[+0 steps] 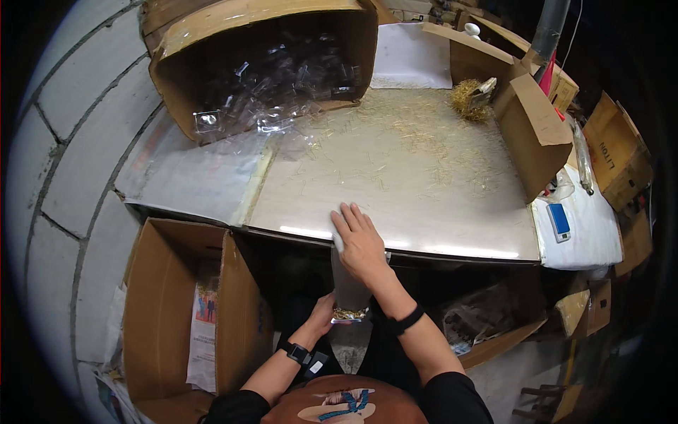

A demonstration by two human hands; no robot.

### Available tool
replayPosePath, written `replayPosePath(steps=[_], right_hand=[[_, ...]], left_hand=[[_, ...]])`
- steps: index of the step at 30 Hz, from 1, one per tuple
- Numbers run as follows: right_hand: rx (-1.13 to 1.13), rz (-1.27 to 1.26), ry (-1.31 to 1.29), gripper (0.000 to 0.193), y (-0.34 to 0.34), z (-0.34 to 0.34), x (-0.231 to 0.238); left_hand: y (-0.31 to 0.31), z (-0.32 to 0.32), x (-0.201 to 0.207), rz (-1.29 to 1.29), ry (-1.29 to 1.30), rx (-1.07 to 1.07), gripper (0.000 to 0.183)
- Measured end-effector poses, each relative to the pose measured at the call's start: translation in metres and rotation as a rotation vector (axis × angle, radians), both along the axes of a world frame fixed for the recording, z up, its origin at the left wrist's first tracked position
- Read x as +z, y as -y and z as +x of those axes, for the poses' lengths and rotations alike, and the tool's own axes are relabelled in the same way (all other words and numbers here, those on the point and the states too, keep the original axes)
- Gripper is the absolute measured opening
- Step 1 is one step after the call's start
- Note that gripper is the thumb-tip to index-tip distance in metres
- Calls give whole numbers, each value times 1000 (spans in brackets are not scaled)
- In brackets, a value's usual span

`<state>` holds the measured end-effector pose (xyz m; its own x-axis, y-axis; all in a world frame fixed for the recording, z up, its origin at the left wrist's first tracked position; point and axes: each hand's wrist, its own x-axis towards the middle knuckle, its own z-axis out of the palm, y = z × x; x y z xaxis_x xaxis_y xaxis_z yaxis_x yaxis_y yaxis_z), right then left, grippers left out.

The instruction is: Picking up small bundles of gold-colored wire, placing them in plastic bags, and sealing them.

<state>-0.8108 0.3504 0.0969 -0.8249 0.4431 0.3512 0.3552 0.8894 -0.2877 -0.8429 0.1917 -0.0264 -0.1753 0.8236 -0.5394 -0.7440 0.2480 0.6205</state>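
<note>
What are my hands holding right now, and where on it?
A flat grey pouch: left hand grips its lower end, right hand presses its top against the table edge.

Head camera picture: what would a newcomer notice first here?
First, the two hands at the table's near edge: the right hand lies flat on a pale pouch, and the left hand holds its lower end. Next, a tipped cardboard box of clear plastic containers at the far left, and loose straw at the far right.
</note>
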Motion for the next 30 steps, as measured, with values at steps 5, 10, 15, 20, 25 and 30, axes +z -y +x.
replayPosePath(steps=[5, 10, 15, 20, 25, 30], right_hand=[[2, -208, -127, 45, 51, 55, 28], [-44, -425, -204, 36, 60, 107, 29], [-127, -619, -187, 29, 74, 140, 2], [-83, -716, -142, 25, 93, 141, -11], [117, -599, -61, 28, 102, 119, -22], [176, -646, 7, 32, 95, 106, -7]], left_hand=[[4, -9, -6, -6, 8, -9, 44], [2, -7, 4, 29, 4, -68, 44], [27, -3, -13, -13, 40, -99, 46], [49, -6, -11, 26, 72, -111, 48], [48, -10, 8, 118, 33, -81, 36], [55, -12, 2, 53, -13, -37, 27]])
